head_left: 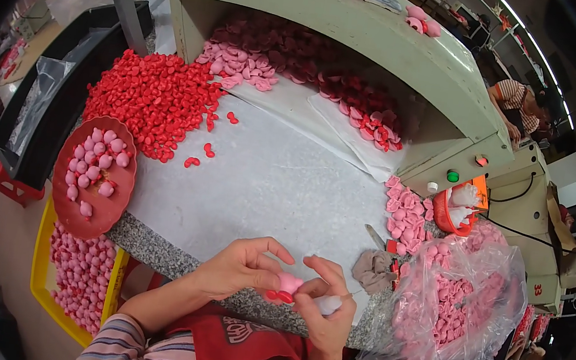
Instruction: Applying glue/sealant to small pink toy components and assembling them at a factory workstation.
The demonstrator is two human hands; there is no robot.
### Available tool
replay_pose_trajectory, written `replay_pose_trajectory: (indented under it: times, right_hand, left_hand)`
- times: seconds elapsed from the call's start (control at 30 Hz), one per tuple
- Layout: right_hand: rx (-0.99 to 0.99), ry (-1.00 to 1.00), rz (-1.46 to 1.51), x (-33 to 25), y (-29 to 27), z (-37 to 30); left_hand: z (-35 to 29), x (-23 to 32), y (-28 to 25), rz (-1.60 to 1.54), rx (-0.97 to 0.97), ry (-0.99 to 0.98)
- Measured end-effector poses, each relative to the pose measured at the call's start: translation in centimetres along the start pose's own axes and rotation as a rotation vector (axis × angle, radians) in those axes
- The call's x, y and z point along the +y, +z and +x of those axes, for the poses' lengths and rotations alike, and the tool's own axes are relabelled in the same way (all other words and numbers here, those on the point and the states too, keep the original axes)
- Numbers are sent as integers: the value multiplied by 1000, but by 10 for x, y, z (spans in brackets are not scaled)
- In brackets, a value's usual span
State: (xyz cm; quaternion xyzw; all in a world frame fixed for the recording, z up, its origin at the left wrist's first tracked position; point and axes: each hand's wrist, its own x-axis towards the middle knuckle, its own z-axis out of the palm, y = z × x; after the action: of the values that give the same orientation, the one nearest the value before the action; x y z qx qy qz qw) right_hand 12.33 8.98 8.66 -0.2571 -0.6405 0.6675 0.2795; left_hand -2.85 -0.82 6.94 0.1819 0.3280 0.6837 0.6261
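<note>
Half-curled, our left hand (237, 272) pinches a pink toy (288, 282); our right hand (329, 329), loosely curled, holds what seems a white bottle (329, 304). Red pieces (154, 102) heap at ten o'clock.

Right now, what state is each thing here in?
Small pink-and-red piece: pinched in left fingers
Small white object: held in right fingers
Yellow plastic bin: filled with pink pieces
Scalloped red plate: partly filled
Greyish fabric cloth: crumpled
Clear plastic bag: bulging
Small red pieces: heaped

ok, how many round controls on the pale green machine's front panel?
3 visible, in a slanting row: orange-red control at upper right, green control in the middle, white control at lower left.
</note>
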Motion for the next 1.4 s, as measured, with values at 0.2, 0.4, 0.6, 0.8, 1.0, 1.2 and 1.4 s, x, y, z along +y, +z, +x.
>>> replay_pose_trajectory:
  times: [0.2, 0.4, 0.6, 0.8, 1.0, 1.2, 1.4]
  right_hand:
    - [-222, 15, 88, 7, -3, 1]
    - [-94, -219, -273, 7, 18, -5]
    - [-75, 213, 299, 5, 9, -3]
    - [-175, 211, 500, 9, 4, -2]
    - [-193, 228, 519, 14, 5, -3]
    - [-180, 224, 566, 16, 7, -1]
    - [-98, 287, 395, 9, 11, 6]
  left_hand:
    - [-2, -3, 9, 266, 185, 46]
    - [-6, -7, 23, 520, 281, 266]
    - [-15, -4, 7, 702, 167, 403]
    - [-14, -8, 7, 729, 172, 513]
    - [-14, -11, 4, 650, 165, 494]
    - [-12, -11, 5, 585, 156, 520]
    - [-6, -12, 1, 842, 243, 575]
